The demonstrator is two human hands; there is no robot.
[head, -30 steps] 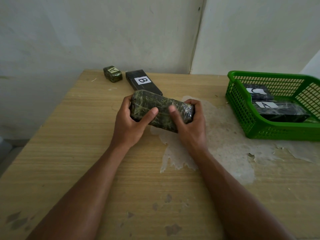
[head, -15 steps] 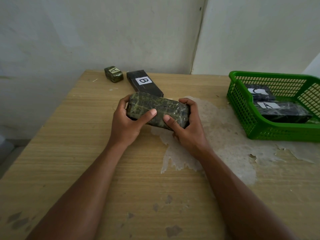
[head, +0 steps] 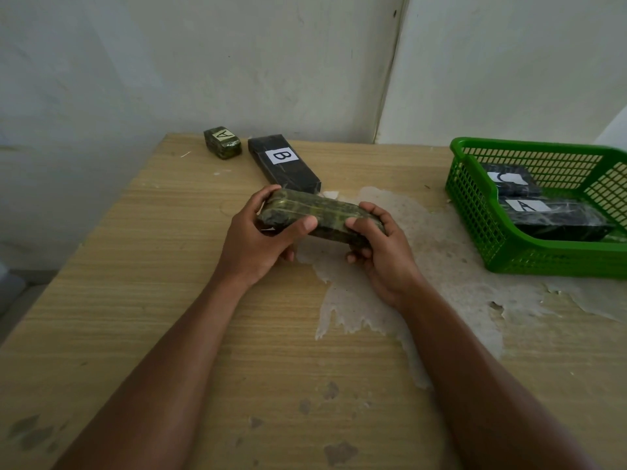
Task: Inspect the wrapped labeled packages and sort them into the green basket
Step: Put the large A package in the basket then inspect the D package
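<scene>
Both hands hold one green wrapped package (head: 320, 217) above the desk (head: 169, 300) at centre: left hand (head: 256, 245) grip closed on its 9 o'clock end, right hand (head: 381, 252) grip closed on its 3 o'clock end. Green basket (head: 481, 212) at 2 o'clock, holding packages A (head: 556, 218) and C (head: 510, 181). At 12 o'clock lie black package B (head: 283, 164) and small package A (head: 222, 142).
</scene>
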